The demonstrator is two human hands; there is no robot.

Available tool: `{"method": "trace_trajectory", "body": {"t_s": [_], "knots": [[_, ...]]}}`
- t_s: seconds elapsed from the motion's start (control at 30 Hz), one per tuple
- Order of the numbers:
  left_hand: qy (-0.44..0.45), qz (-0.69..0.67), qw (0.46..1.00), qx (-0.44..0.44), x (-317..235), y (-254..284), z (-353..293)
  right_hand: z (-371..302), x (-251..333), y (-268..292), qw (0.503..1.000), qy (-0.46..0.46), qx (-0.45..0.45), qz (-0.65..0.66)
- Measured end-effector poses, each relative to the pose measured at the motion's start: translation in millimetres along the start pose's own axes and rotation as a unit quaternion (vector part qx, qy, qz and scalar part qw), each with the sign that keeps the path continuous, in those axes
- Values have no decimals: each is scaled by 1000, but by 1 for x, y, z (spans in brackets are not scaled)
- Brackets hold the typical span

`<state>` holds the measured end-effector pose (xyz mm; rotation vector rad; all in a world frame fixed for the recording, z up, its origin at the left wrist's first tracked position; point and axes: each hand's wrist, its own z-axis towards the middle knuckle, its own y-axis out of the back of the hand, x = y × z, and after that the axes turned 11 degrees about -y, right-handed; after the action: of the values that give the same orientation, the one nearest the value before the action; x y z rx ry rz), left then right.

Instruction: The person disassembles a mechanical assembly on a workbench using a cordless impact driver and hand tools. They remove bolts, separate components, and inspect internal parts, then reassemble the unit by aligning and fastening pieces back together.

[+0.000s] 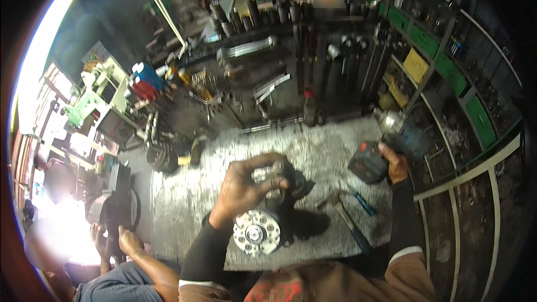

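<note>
My left hand (239, 187) reaches over a dark metal assembly, thumb and fingers curled round a small part at its upper end. The hand and shadow partly hide that part, so its kind is unclear. Facing me on the assembly is a pale round plate (256, 234) with a ring of holes and a central hub. On the right, my right hand (396, 165) is closed on a dark boxy power tool (366, 162) with red marks. Its far end is blurred. Between the hands lie a hammer (351, 225) with a blue-green grip and a smaller blue-handled tool (363, 201).
The worn metal workbench (179, 212) carries a mallet (193, 154) at far left and a red-capped bottle (309, 109) at its back. Wrenches and sockets line the rack behind. Shelves with green drawers (450, 72) stand at right. Another person's hands (128, 241) work at left beside a black machine (114, 198).
</note>
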<state>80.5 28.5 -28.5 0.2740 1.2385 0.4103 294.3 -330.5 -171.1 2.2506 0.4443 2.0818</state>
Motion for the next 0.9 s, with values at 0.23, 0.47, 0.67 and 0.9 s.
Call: {"method": "trace_trajectory", "body": {"t_s": [0.23,0.47,0.67,0.9], "knots": [[-59,-123,986,-94,-38,23,50,11,-31,-1,964,224,-48,-139],[-376,440,815,-38,-87,86,240,16,-47,2,987,161,4,-13],[-322,589,734,105,-98,67,362,11,-30,-9,990,139,-10,7],[-229,596,752,161,-83,39,414,5,-18,-10,985,171,0,-26]]}}
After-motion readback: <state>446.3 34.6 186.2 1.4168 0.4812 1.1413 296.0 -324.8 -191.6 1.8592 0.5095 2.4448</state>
